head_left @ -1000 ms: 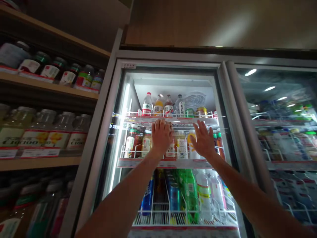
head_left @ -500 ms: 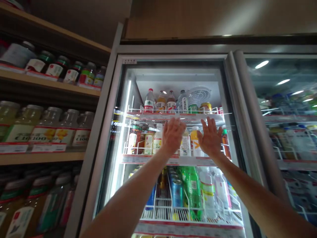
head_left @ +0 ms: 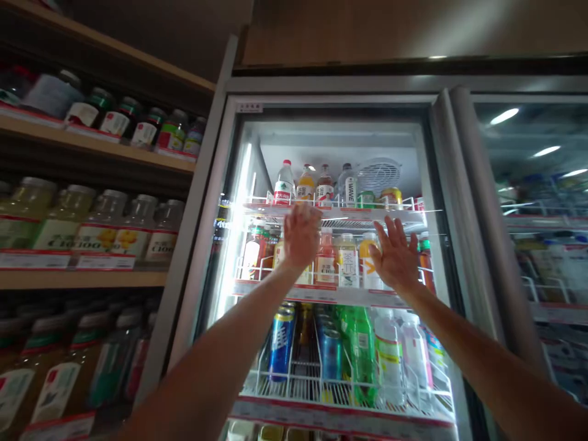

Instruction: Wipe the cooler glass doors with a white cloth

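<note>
Both arms reach up in front of the lit drinks fridge. Faint reflections suggest that its glass door is closed. My left hand is raised before the middle shelf, its fingers foreshortened and a little blurred, with nothing seen in it. To its right, my right hand has its fingers spread and holds nothing. I cannot tell whether either hand touches the glass. Behind and between them stand a red drink bottle, a pale tea bottle and an orange drink bottle.
On the fridge's top shelf are a red-capped water bottle and other bottles. Lower down are a blue can and green bottles. Wooden shelves of bottles flank the left; another glass door adjoins on the right.
My left hand has moved left, uncovering the red bottle. My right hand stays spread in about the same place. The view has shifted slightly, so the fridge sits further right.
</note>
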